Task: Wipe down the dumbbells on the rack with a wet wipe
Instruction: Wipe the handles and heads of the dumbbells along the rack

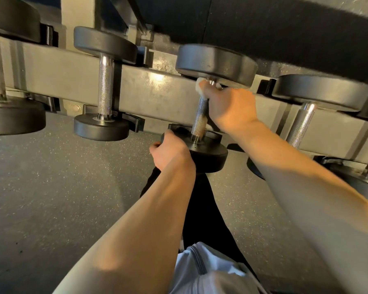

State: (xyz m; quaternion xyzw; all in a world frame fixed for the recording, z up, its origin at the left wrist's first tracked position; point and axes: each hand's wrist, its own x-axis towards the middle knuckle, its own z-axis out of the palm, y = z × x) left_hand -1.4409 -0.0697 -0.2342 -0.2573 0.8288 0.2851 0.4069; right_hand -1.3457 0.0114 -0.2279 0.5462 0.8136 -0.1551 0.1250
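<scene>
A black dumbbell with a knurled steel handle (200, 118) lies across the grey rack (64, 79) in the middle of the view. My right hand (229, 107) grips the upper part of that handle with a white wet wipe (200, 85) wrapped under the fingers, close to the far black head (216, 63). My left hand (170, 152) grips the rim of the near black head (208, 155). The rest of the wipe is hidden under my right hand.
Another small dumbbell (104, 88) sits on the rack to the left, and a bigger one (0, 81) at the far left. Two more dumbbells (306, 115) lie to the right. Speckled grey floor (51, 187) spreads below the rack.
</scene>
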